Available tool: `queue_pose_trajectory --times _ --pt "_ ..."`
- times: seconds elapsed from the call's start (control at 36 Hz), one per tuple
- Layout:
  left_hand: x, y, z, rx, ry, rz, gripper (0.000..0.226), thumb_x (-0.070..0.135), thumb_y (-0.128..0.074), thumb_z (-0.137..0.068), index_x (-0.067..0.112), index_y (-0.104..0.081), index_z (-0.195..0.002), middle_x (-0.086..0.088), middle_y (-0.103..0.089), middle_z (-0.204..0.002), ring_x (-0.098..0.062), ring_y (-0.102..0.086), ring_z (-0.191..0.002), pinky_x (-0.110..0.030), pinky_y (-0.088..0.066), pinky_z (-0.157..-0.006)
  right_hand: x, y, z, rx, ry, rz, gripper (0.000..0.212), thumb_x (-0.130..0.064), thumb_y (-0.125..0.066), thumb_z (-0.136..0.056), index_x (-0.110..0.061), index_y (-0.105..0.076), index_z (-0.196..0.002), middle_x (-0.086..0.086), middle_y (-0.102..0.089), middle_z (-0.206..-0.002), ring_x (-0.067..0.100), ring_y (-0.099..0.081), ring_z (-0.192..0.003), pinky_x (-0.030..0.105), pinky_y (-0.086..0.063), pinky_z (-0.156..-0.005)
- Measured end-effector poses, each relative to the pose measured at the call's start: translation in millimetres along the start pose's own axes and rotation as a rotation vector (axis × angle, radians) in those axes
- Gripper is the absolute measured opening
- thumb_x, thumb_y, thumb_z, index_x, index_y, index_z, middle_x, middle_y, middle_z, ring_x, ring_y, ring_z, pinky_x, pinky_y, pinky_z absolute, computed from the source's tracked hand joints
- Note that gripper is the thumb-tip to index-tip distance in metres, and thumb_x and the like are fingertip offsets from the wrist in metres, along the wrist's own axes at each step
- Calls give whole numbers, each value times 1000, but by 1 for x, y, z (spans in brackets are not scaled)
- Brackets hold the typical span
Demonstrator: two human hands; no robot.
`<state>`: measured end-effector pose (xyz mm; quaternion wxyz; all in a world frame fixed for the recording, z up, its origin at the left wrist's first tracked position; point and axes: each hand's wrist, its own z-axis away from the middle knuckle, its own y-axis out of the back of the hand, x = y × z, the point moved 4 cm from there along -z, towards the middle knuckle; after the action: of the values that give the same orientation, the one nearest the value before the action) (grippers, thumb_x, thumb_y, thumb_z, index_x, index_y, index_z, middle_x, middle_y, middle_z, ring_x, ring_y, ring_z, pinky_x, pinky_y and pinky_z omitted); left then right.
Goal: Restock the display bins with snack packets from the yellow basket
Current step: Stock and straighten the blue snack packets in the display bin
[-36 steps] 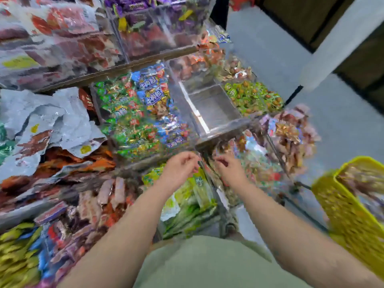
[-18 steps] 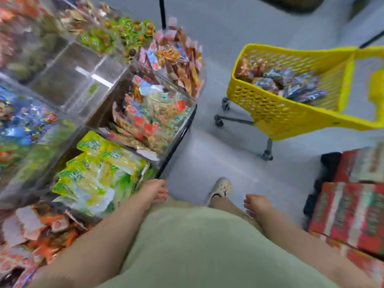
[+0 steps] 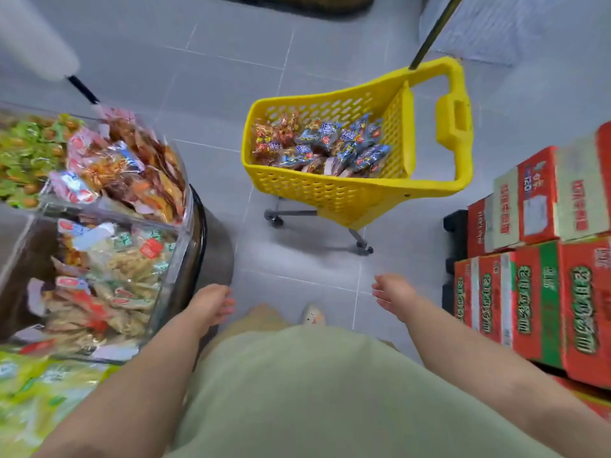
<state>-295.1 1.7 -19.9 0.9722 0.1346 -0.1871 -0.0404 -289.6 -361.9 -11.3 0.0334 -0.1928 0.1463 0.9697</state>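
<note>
**Both hands empty; stock in basket, apart from bins**

Left hand (image 3: 211, 305): fingers relaxed and loosely curled, holding nothing. It hangs just beside the outer corner of the nearest of the clear acrylic display bins (image 3: 180, 256), not touching it as far as can be seen.

Right hand (image 3: 393, 292): likewise slack and empty, fingers loosely bent, held over the grey tiled floor (image 3: 231, 77) between the person's body and the stacked red-and-green printed cardboard cartons (image 3: 545, 292).

The yellow perforated plastic basket (image 3: 330, 193) stands upright on its small grey wheels (image 3: 363, 247) on the floor, ahead of both hands and well apart from them. Its moulded yellow handle (image 3: 454, 117) is at the end nearer the cartons.

The blue and orange-red foil snack packets (image 3: 330, 145) lie in a loose heap across the bottom of the basket, well below its rim. Orange-red ones sit toward the end away from the handle, blue ones toward the handle end.

The display bins run along the left. The nearest corner bin holds pale packets with red labels; the one beyond it is heaped with brown and orange packets. Green packets lie further left, yellow-green ones at the near left edge.

One light-coloured shoe (image 3: 312, 315) shows on the floor between the hands.
</note>
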Motion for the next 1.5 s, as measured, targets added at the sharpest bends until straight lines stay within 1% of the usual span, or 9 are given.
queue_pose_trajectory --times 0.25,0.78,0.89,0.94,1.03,1.19,1.31,1.42,1.5 --pt "74 -8 -36 -29 62 -77 10 15 -47 -96 11 -55 -92 -9 -57 -79 -21 -53 -68 -27 -41 -60 -35 -5 -34 -9 -98 -83 13 -16 -48 -94 -15 -51 -81 2 -54 -78 11 -54 -68 24 -43 -61" --pt "366 -14 -168 -52 -170 -319 15 20 -49 -96 14 -52 -82 -8 -59 -80 -20 -54 -66 -29 -43 -64 -283 -56 -109 26 9 -143 9 -16 -51 -94 -19 -56 -87 1 -58 -84 11 -55 -70 23 -44 -64" --pt "375 -4 -191 57 -208 -401 20 15 -48 -90 12 -54 -71 -15 -56 -79 -29 -52 -78 -36 -44 -73 -309 -87 -125 -41 -24 -66 23 -5 -46 -93 -15 -50 -72 5 -48 -70 15 -47 -57 19 -38 -50" --pt "371 -3 -204 85 -164 -461 23 18 -51 -91 6 -64 -105 -20 -61 -105 -36 -57 -100 -37 -45 -87 -316 -106 -136 -43 -48 23 23 -5 -46 -90 -13 -49 -69 6 -44 -67 15 -43 -56 22 -35 -50" --pt "359 -6 -222 56 -95 -511 58 23 -54 -94 3 -34 -145 -19 -42 -146 -34 -44 -131 -37 -36 -108 -320 -132 -155 -83 -28 236 18 -10 -49 -90 -13 -51 -72 5 -49 -71 19 -49 -68 32 -47 -64" --pt "338 -25 -263 -1 -88 -532 40 26 -49 -99 -2 -46 -128 -23 -56 -127 -35 -55 -113 -29 -38 -78 -316 -166 -186 -58 55 552 25 -35 -60 -89 -11 -59 -82 7 -53 -71 21 -54 -80 27 -36 -63" --pt "331 -32 -281 40 -66 -438 36 23 -46 -100 -5 -47 -124 -26 -60 -119 -38 -60 -107 -38 -46 -81 -313 -177 -203 -31 30 630 34 -40 -65 -84 -9 -55 -75 6 -51 -69 24 -53 -78 28 -35 -65" --pt "327 -35 -285 78 -102 -416 35 22 -46 -101 -7 -48 -122 -29 -60 -118 -41 -59 -108 -44 -48 -87 -311 -179 -209 -35 43 557 42 -35 -67 -84 -19 -39 -59 0 -41 -59 21 -48 -72 27 -31 -60" --pt "329 -35 -284 57 -121 -438 36 20 -45 -101 -12 -53 -115 -32 -61 -115 -44 -58 -107 -45 -47 -86 -310 -177 -204 -106 -50 287 19 -28 -70 -84 -18 -54 -80 0 -49 -72 16 -49 -66 23 -39 -52"
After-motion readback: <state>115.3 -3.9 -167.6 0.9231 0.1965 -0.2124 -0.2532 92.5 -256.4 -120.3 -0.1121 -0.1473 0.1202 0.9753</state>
